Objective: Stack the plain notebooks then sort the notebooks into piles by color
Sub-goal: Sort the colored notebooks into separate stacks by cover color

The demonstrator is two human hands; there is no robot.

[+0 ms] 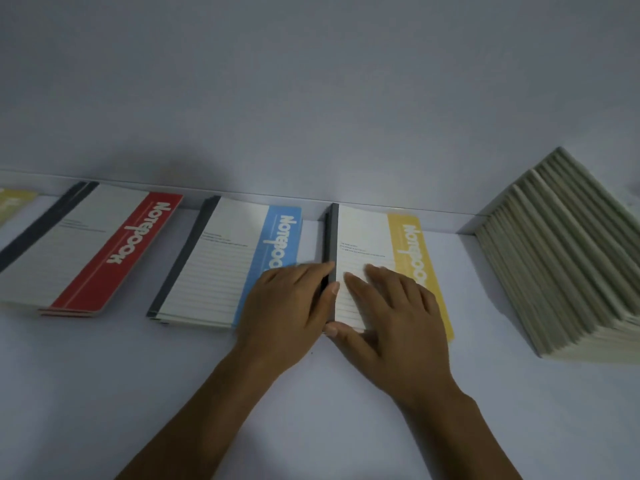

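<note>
Along the far edge of the white counter (104,393), in the head view, the notebooks are laid out in a row against the wall (311,81). Toward the left a red pile (90,251) of a few notebooks is stacked, with the dark spine turned to the left and the word NOTEBOOK printed on the red band. To its right, set apart from it, a blue pile (221,261) is arranged the same way. A yellow pile (377,247) is placed next, near the blue one. At the far right a tall stack of plain notebooks (561,258) is set on the counter, well apart from the yellow pile, and its grey-green edges are slightly stepped. At the left edge of the frame a sliver of another yellow cover (14,202) is cut off.

The left hand (287,303) is laid between the blue and yellow piles, and the near right corner of the blue pile is covered by it. Its fingers (311,271) are held straight against the dark spine of the yellow pile, and nothing is gripped. The right hand (391,313) is laid flat on the top cover of the yellow pile, with the fingers straight and slightly spread and the thumb set at the near left corner.
</note>
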